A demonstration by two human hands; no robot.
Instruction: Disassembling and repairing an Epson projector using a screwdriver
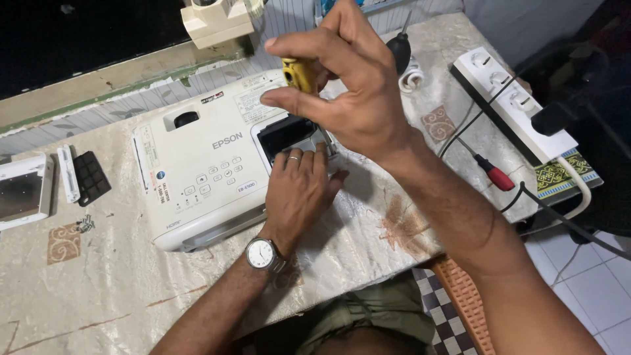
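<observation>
A white projector (197, 164) lies on the cloth-covered table (98, 283) with an open dark compartment (282, 131) on its top. My left hand (299, 190), with a ring and a wristwatch, rests flat on the projector's edge just below that opening, fingertips at the compartment. My right hand (348, 85) hovers above the opening, fingers closed around the yellow handle of a screwdriver (299, 73) that points down into the compartment; its shaft is mostly hidden by my hands.
A red-handled screwdriver (490, 172) and a black-handled tool (399, 49) lie on the right. A white power strip (506, 98) with a black plug sits at the right edge. On the left are a white cover (23, 190), a black grille (91, 177) and loose screws (85, 223).
</observation>
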